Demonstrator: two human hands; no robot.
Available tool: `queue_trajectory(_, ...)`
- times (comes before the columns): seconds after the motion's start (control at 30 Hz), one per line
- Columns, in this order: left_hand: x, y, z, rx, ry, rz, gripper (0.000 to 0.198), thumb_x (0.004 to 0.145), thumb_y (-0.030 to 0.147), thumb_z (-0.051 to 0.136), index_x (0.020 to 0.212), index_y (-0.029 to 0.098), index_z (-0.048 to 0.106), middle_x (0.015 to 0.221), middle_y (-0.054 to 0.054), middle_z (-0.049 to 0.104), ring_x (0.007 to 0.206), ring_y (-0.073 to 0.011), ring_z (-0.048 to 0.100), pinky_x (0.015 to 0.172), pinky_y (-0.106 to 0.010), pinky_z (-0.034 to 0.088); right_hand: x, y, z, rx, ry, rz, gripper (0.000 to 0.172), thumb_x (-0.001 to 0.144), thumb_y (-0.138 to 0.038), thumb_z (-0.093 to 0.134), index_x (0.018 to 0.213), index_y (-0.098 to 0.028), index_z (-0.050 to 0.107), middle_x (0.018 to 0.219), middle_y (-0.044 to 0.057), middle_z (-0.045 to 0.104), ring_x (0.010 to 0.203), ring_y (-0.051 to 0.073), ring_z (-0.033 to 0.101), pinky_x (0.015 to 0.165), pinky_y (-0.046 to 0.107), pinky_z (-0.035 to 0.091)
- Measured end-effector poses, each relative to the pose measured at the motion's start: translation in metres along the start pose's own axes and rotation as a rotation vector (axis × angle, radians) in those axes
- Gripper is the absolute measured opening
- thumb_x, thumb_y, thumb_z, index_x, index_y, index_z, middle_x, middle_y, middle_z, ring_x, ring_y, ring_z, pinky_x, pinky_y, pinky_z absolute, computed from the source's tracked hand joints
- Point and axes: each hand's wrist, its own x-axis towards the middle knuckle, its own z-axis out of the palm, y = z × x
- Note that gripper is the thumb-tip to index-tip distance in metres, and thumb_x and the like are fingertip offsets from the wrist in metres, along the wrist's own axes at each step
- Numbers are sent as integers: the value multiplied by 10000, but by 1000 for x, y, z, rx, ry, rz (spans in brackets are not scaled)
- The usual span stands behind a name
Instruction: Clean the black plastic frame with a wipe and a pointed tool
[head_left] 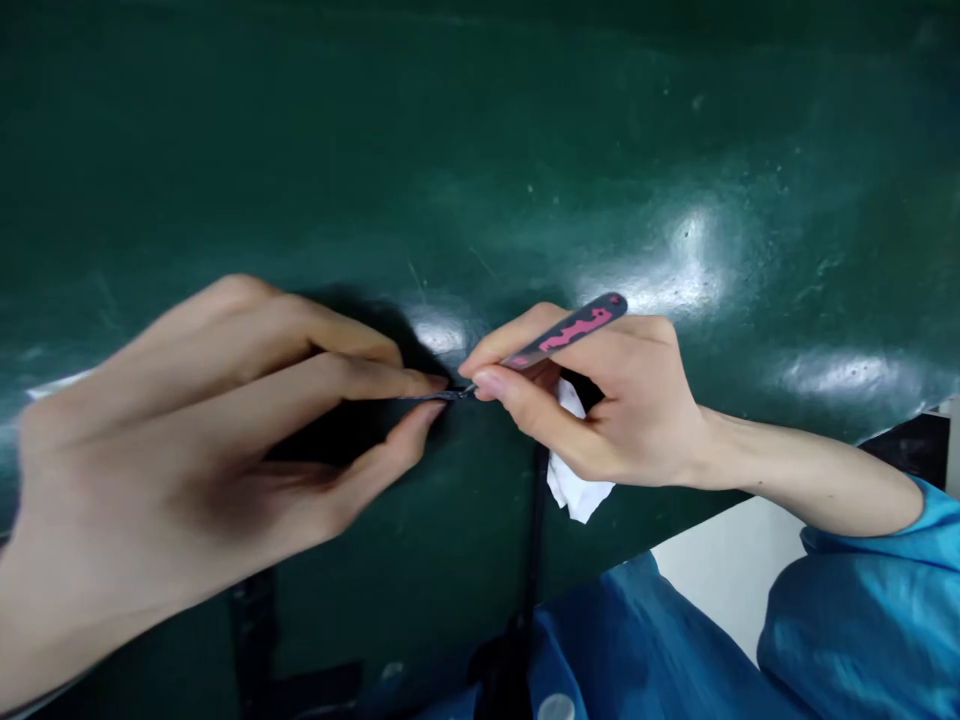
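Observation:
My left hand [202, 440] reaches in from the left, its fingers and thumb pinched on a small thin dark part [439, 396] above the green table. My right hand [600, 400] comes from the right and grips grey tweezers with a pink pattern [574, 330]. The tweezer tips meet the dark part between my two hands. A crumpled white wipe [574, 485] is tucked in my right palm and hangs out below it. The part is too small and dark to make out in detail.
A glossy dark green table top [525, 150] fills the view, with light glare at the right. A thin black cable [537, 540] runs down from under the hands. My blue sleeves [862, 620] show at the bottom right, beside the table's near edge.

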Motion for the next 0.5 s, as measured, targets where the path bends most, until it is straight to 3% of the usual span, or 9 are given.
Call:
queue_trajectory(0.13, -4, -1, -1, 8, 2, -43, 109, 962, 296, 801, 1050, 288, 738, 1059, 7, 736, 967, -167, 665, 854, -387, 447, 1, -2, -2, -40, -12, 8, 242, 1128, -270, 621, 957, -154, 748, 1000, -72, 836, 654, -27, 607, 703, 117, 561)
queue_trajectory(0.27, -5, 0, -1, 8, -11, -38, 112, 965, 320, 797, 1063, 312, 743, 1047, 3, 742, 979, -181, 684, 864, -402, 447, 3, -3, -2, 1, -13, 33, 267, 1119, -266, 651, 902, -146, 749, 974, -27, 844, 641, 1, 630, 660, 157, 557)
queue_trajectory(0.5, -4, 7, -4, -34, -18, -159, 106, 988, 356, 766, 1094, 356, 768, 1073, 16, 756, 982, -158, 679, 902, -402, 463, 8, -5, -4, 171, -91, 228, 226, 1115, -292, 636, 961, -177, 754, 950, -39, 828, 679, 33, 709, 600, 161, 547)
